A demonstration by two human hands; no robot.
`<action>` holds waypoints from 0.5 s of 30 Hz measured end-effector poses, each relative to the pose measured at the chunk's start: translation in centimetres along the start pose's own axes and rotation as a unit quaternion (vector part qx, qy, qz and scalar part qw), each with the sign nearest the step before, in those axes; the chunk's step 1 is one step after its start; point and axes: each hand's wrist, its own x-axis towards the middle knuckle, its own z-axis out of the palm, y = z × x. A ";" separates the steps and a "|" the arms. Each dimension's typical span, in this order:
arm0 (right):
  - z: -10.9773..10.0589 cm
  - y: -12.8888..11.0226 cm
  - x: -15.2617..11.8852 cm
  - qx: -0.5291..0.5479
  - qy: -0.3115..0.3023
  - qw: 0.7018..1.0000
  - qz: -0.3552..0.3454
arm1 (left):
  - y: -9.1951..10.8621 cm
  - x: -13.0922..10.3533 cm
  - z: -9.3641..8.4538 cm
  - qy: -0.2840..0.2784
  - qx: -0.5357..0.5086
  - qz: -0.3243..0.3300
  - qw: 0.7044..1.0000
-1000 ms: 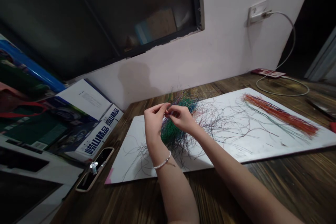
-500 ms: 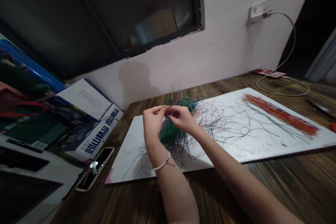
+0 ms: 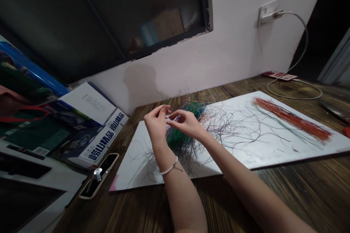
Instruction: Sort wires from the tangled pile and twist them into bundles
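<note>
My left hand (image 3: 157, 122), with a beaded bracelet at its wrist, is raised over the left part of a white board (image 3: 144, 182). Its fingers are pinched together, and a few thin wires stick up just beyond them. Close by on the right, my right hand (image 3: 187, 122) has thumb and forefinger brought together in a pinch; whatever lies between the tips is too small to make out. Under and behind both hands spreads a tangled heap of thin coloured wires (image 3: 176, 138), mostly green with purple and dark strands, partly hidden by the hands.
An orange bundle of wires (image 3: 295, 122) lies on the board's right side. A phone (image 3: 102, 171) rests on the wooden table left of the board, beside boxes (image 3: 101, 138). At the back right, a red phone-like device (image 3: 281, 76) joins a white cable (image 3: 306, 40) from the wall socket.
My hands have moved apart slightly. The left hand has shifted a little left and up, and wires now show above its fingers.
</note>
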 end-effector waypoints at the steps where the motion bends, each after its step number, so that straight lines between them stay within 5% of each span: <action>1: 0.2 0.1 0.0 -0.011 0.004 1.000 -0.006 | 0.0 0.0 0.0 0.007 -0.005 0.004 1.000; 6: 0.6 0.7 0.0 -0.032 0.020 0.999 -0.018 | 0.4 0.1 -0.1 0.088 -0.021 0.041 0.995; 15: -0.7 1.1 0.3 -0.036 0.020 0.997 0.062 | 3.2 -0.6 -1.7 0.253 -0.077 0.129 0.956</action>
